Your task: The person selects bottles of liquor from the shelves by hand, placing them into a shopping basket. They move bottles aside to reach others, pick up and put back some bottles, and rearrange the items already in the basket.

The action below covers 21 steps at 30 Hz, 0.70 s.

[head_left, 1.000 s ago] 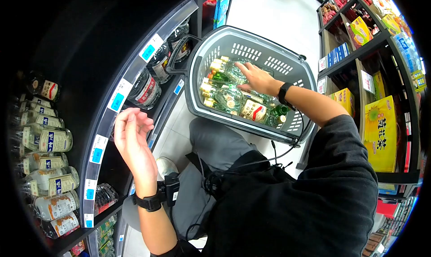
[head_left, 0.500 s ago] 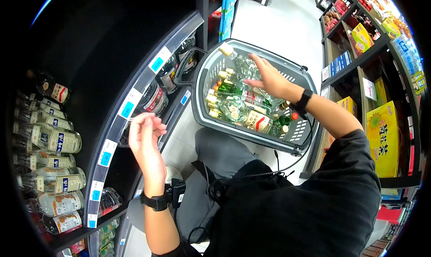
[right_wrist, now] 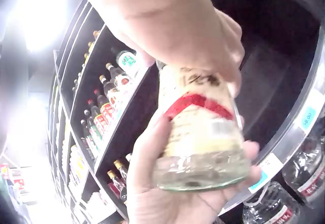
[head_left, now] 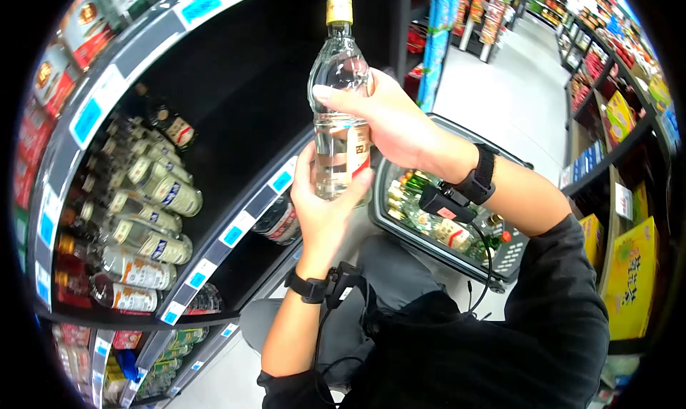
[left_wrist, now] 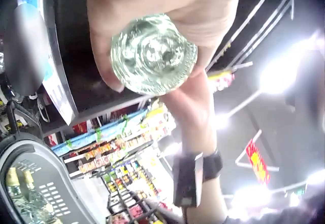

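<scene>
A clear glass bottle (head_left: pixel 336 137) with a gold cap and a cream label with a red stripe stands nearly upright in front of the shelf, held by both hands. My right hand (head_left: pixel 404 127) grips its upper body, thumb across the front. Lower down, my left hand (head_left: pixel 325 220) holds it near the base, thumb on one side and fingers on the other. The round bottom of the bottle (left_wrist: pixel 152 56) faces the left wrist camera. In the right wrist view the label (right_wrist: pixel 203 117) shows between the right hand (right_wrist: pixel 172 25) and the left hand (right_wrist: pixel 144 183).
A grey shopping basket (head_left: pixel 464 266) with several bottles stands on the floor to the right. Liquor bottles (head_left: pixel 157 216) line the shelf at left, behind a price-tag rail (head_left: pixel 236 230). Yellow boxes (head_left: pixel 629 280) fill a rack across the aisle.
My right hand has lifted the bottle out of the basket and brought it left and up before the shelf. My left hand, unoccupied before, now holds its lower part. The view has turned toward the shelf.
</scene>
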Available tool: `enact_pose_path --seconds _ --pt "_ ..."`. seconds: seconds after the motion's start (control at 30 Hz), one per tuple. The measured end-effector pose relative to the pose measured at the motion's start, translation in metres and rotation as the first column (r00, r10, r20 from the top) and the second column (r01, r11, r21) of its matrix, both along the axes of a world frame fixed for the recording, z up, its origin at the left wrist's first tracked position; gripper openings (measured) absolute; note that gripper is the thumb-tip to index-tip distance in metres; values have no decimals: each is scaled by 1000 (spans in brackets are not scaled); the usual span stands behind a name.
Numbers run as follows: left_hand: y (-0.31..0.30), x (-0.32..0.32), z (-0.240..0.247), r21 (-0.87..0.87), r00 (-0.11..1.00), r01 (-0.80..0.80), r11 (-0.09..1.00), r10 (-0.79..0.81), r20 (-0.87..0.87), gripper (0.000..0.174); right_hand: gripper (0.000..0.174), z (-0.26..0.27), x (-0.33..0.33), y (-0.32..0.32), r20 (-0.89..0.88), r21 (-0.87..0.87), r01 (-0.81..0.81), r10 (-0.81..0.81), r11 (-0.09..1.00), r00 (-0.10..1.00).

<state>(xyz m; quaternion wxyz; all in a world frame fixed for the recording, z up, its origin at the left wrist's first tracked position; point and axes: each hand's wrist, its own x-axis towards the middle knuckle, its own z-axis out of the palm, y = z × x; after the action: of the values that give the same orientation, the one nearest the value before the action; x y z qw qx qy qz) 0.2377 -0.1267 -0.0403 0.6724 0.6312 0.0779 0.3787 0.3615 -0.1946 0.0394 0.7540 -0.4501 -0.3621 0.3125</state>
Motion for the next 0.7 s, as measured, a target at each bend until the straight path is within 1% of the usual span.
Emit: enact_pose_path --seconds 0.03,0.07,0.1,0.13,0.17,0.23,0.27,0.3,0.37,0.4,0.43,0.47,0.5,0.53,0.57,0.6,0.63,0.67,0.7 --pt "18 -1 -10 -36 1000 20 999 -19 24 67 33 4 -1 4 -63 -46 -63 60 997 996" --pt "30 -8 -7 -179 987 156 971 -150 49 62 38 5 2 9 -79 -104 -94 86 990 993" --pt "41 -17 -4 -315 958 288 904 -273 91 57 44 4 5 14 -100 -163 -126 111 979 989" --pt "46 -28 3 -381 923 380 843 -372 97 51 50 4 5 18 -56 -180 -148 141 972 988" --pt "52 -32 2 -375 933 358 855 -348 95 51 50 6 2 24 -46 -222 -123 115 967 992" --pt "63 -33 -8 -404 921 386 829 -374 114 51 47 1 5 41 77 -260 -86 110 962 991" --pt "67 -33 -9 -426 923 381 821 -365 122 53 43 1 5 49 102 -260 -57 86 964 991" --pt "74 -32 -13 -431 917 394 812 -377 128 52 43 -2 6 59 119 -265 -21 54 964 991" --pt "76 -27 -13 -464 954 301 833 -268 137 50 45 -1 8 80 87 -309 0 29 951 996" --pt "76 -25 -14 -470 980 190 862 -137 145 50 46 -1 10 92 94 -325 27 3 945 996" --pt "74 -23 -16 -468 990 -44 883 103 101 51 44 0 11 102 109 -335 35 1 942 994" --pt "75 -25 -22 -384 970 -195 903 235 60 51 43 -2 14 114 132 -306 40 0 951 991" --pt "78 -28 -32 -293 930 -341 893 366 32 51 42 -4 17 130 158 -278 45 -1 960 987" --pt "83 -31 -44 -159 887 -457 875 462 -9 50 40 -4 20 146 198 -246 77 -28 966 980" --pt "80 -37 -43 -114 878 -476 872 478 -12 50 45 -5 24 163 232 -235 106 -50 966 972" --pt "76 -44 -41 -104 882 -469 877 470 -15 50 49 -10 32 184 317 -190 162 -96 968 944" --pt "73 -48 -40 -93 888 -460 883 460 -16 50 53 -18 42 207 398 -138 216 -146 967 906" --pt "72 -49 -41 -81 888 -457 886 459 10 49 60 -17 43 225 478 -133 292 -197 947 856" --pt "70 -51 -41 -85 895 -444 892 447 13 49 62 -20 43 238 530 -81 308 -220 948 819"
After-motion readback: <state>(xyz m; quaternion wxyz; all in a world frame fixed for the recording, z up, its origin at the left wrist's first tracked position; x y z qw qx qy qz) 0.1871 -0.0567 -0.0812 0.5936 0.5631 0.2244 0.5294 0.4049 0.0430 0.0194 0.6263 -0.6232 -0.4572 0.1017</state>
